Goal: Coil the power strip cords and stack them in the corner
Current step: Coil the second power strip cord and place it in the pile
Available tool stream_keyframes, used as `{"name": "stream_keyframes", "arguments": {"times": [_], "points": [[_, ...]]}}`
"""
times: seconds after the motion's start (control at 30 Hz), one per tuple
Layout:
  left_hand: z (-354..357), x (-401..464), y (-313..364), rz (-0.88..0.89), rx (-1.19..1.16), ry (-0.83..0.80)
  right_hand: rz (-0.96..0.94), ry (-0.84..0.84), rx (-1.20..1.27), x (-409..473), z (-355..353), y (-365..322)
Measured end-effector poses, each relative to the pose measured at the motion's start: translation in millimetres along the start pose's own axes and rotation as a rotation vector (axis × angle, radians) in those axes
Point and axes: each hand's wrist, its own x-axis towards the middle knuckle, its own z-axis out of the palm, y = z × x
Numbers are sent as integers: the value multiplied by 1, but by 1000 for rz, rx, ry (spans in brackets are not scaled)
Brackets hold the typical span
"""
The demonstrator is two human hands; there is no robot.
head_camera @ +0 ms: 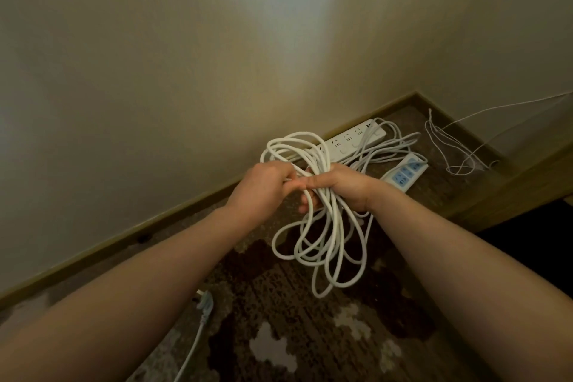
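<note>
The left hand [263, 184] pinches a strand beside the right hand [338, 186], whose fist clamps the coiled cord [322, 242] at its waist. Wrapping that strand snugly around the waist should secure the loops; strips [356, 139] lie beyond.

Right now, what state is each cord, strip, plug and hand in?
Cord bundle: looped, held off the floor.
Right hand: grips the bundle's middle.
Left hand: pinches one strand.
White power strip: on the floor by the wall.
Blue-socket strip: on the floor beside it.
Plug: unplugged, on the carpet.
</note>
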Motion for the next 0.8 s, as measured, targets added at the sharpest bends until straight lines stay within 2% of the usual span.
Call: {"name": "stream_keyframes", "arguments": {"times": [0.2,0.33,0.43,0.53,0.67,0.8], "points": [[-3,1,-9,-2,-7,-42,30,12,82,-1,0,1],[-14,2,-20,30,32,-20,-1,87,-79,-6,3,-2],[-26,8,-20,110,222,46,0,109,-255,-10,5,-5],[-28,9,-18,210,405,-105,-34,99,-384,-9,6,-5],[-6,15,-13,360,632,-227,-48,134,-346,-5,8,-7],[-8,35,-12,348,726,-184,-27,135,-423,-4,8,-10]]}}
